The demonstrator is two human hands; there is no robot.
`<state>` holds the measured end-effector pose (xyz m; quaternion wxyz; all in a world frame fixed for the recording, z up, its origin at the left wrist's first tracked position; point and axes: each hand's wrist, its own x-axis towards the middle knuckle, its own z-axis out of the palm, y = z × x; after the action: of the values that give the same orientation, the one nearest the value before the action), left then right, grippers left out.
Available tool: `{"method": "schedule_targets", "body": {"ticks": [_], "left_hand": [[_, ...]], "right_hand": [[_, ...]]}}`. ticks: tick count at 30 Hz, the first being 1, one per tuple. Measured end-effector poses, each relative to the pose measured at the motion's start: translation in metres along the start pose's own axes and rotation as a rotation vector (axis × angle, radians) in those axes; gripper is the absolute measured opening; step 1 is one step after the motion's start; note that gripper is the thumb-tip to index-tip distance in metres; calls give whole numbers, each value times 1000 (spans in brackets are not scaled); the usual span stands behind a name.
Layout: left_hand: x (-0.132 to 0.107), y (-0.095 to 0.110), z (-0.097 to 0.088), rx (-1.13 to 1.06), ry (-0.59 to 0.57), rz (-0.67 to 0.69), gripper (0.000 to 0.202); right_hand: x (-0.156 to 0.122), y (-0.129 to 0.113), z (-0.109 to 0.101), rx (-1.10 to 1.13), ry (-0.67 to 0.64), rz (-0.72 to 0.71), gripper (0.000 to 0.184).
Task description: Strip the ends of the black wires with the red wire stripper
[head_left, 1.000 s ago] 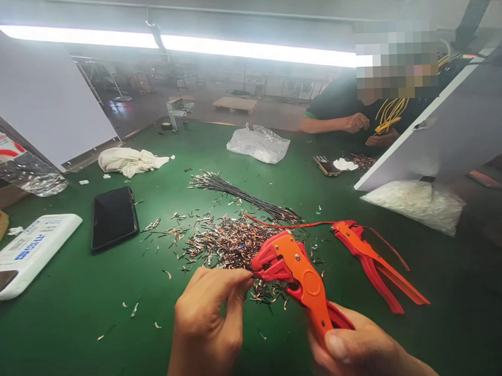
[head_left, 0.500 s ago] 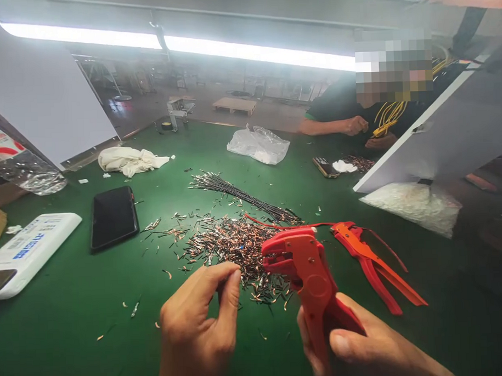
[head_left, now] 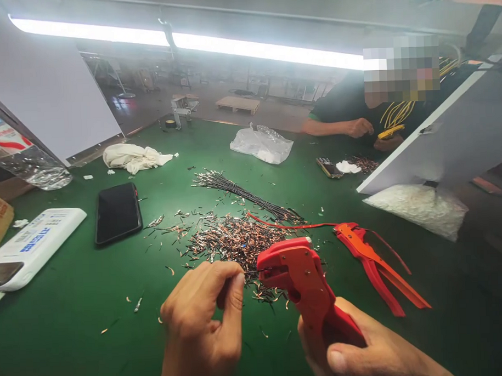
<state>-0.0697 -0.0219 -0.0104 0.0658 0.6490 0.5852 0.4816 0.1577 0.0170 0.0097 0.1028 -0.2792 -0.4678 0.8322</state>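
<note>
My right hand [head_left: 363, 343] is closed around the handle of a red wire stripper [head_left: 310, 290], its jaws pointing left. Between thumb and forefinger, my left hand [head_left: 208, 315] pinches a short black wire [head_left: 250, 272] whose far end reaches into the stripper's jaws. Behind both hands spreads a pile of cut wire pieces [head_left: 232, 238], black insulation mixed with bare copper ends. A bundle of long black wires [head_left: 247, 196] lies beyond the pile. On the right, a second red and orange wire stripper [head_left: 371, 260] rests on the green table [head_left: 117, 362] with a red strap.
At left lie a black phone [head_left: 117, 213], a white device with blue lettering [head_left: 34, 247], a bottle [head_left: 27, 152] and a white cloth [head_left: 134, 157]. Plastic bags [head_left: 261, 144] sit at the back and right. Past a white panel [head_left: 438, 126], another person [head_left: 339, 111] handles yellow wires.
The stripper has come left and tilted, bringing its jaws up to my left fingers. A black wire now shows between the fingers and the jaws. The whole view has shifted slightly.
</note>
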Motion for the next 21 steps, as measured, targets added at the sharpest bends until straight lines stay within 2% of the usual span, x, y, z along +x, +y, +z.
{"method": "schedule_targets", "body": {"ticks": [6, 12, 17, 21], "left_hand": [[3, 3, 2, 40, 35, 41, 17], [4, 5, 2, 104, 82, 53, 16], [3, 7, 5, 121, 83, 91, 15], [3, 6, 4, 117, 63, 110, 15]], "right_hand": [[-2, 12, -10, -24, -3, -28, 45], [-1, 14, -16, -118, 21, -2, 45], [4, 14, -16, -87, -39, -35, 38], [5, 17, -16, -66, -62, -63, 43]]}}
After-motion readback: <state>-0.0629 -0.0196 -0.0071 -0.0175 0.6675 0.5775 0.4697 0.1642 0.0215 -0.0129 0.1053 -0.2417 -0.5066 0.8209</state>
